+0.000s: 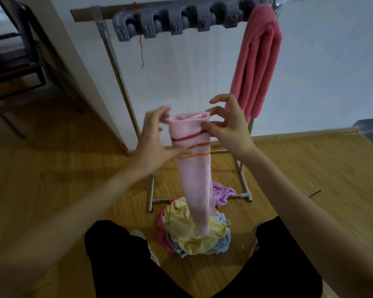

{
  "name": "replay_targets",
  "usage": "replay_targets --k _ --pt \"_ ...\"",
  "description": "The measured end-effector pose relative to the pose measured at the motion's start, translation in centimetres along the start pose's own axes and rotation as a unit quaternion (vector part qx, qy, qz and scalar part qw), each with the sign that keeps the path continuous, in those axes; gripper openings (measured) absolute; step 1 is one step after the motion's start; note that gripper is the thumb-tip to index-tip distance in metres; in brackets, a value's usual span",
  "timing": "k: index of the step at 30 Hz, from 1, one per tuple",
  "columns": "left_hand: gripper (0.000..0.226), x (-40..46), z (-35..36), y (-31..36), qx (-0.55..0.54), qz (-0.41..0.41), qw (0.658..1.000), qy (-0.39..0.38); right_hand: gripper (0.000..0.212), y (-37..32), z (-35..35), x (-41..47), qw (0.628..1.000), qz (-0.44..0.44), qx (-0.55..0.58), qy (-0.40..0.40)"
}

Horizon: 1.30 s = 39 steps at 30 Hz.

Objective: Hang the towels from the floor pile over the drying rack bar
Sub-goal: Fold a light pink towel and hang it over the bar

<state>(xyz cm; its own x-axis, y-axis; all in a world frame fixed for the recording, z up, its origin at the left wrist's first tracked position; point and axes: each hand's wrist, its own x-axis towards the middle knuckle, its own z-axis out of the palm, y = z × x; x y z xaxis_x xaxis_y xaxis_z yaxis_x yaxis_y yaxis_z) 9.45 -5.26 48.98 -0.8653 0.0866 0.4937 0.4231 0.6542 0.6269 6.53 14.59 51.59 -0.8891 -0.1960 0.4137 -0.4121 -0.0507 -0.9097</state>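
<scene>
A pale pink towel with red and orange stripes hangs in front of me, between both hands. My left hand pinches its upper left edge, thumb lower on the stripes. My right hand pinches the upper right corner between thumb and fingers. The towel's lower end dangles over the floor pile of yellow, blue and pink cloths. The metal drying rack stands behind, against the white wall. A coral pink towel hangs over the right end of its top bar.
A grey row of clip holders is mounted along the rack's top. A purple cloth lies on the rack's base bar. My black-clad knees flank the pile on the wooden floor. A dark chair frame stands at left.
</scene>
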Motion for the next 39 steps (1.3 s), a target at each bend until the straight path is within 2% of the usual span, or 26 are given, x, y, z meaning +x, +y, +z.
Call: replay_targets --k 1,3,4,7,10,13,16,21,24,26,27,30,32,34,36,37,39 --pt "0.082 -1.2 0.5 -1.0 -0.047 -0.062 0.996 -0.043 0.042 0.2 0.2 -0.1 1.000 0.017 0.012 -0.001" --pt "0.059 -3.3 1.9 -3.3 -0.134 -0.166 0.967 -0.137 0.041 0.4 0.6 -0.4 0.998 0.050 0.024 0.005" --pt "0.046 -4.1 2.6 -4.2 -0.162 -0.200 0.953 -0.160 0.040 0.4 0.7 -0.5 0.997 0.066 0.029 0.008" --pt "0.029 -5.6 4.7 -5.9 -0.195 -0.250 0.933 -0.171 0.038 -0.3 1.0 -0.9 0.992 0.109 0.060 0.026" --pt "0.030 -5.3 6.4 -6.8 -0.172 -0.305 0.917 -0.192 0.039 -1.5 0.7 -0.7 0.982 0.137 0.113 0.057" --pt "0.033 -4.7 7.8 -7.4 -0.167 -0.298 0.903 -0.262 0.038 -2.9 -0.4 -0.2 0.972 0.134 0.166 0.100" --pt "0.029 -5.1 9.5 -6.9 -0.182 -0.289 0.888 -0.306 0.034 -3.8 -2.3 -0.2 0.950 0.125 0.210 0.193" --pt "0.031 -5.3 10.5 -7.8 -0.199 -0.326 0.873 -0.302 0.029 -0.9 -6.2 -1.9 0.885 0.188 0.184 0.385" --pt "0.038 -4.4 9.2 -8.3 -0.224 -0.354 0.866 -0.274 0.034 3.3 -7.9 -3.8 0.866 0.237 0.096 0.430" --pt "0.065 -2.8 8.3 -8.3 -0.229 -0.327 0.879 -0.263 0.040 6.2 -8.5 -5.2 0.871 0.296 0.021 0.393" --pt "0.069 -1.8 7.8 -7.9 -0.221 -0.293 0.891 -0.268 0.043 7.6 -8.6 -6.0 0.873 0.337 -0.008 0.352" --pt "0.058 1.7 5.7 -4.3 -0.188 -0.194 0.910 -0.313 0.047 11.4 -8.2 -7.7 0.872 0.446 -0.080 0.183" --pt "0.060 3.9 4.4 -1.7 -0.168 -0.132 0.908 -0.361 0.047 12.8 -7.7 -8.1 0.866 0.466 -0.172 0.055" --pt "0.049 5.5 3.4 0.4 -0.135 -0.088 0.893 -0.419 0.049 12.9 -7.2 -8.1 0.856 0.435 -0.272 -0.060" --pt "0.044 6.5 2.9 1.9 -0.096 -0.058 0.878 -0.465 0.058 12.2 -6.7 -7.6 0.866 0.358 -0.329 -0.121" --pt "0.041 6.9 2.7 2.5 -0.077 -0.050 0.871 -0.482 0.064 11.4 -6.5 -7.1 0.888 0.301 -0.323 -0.127" --pt "0.037 7.3 2.7 3.5 -0.056 -0.043 0.858 -0.508 0.067 9.2 -5.9 -6.2 0.944 0.202 -0.222 -0.135"
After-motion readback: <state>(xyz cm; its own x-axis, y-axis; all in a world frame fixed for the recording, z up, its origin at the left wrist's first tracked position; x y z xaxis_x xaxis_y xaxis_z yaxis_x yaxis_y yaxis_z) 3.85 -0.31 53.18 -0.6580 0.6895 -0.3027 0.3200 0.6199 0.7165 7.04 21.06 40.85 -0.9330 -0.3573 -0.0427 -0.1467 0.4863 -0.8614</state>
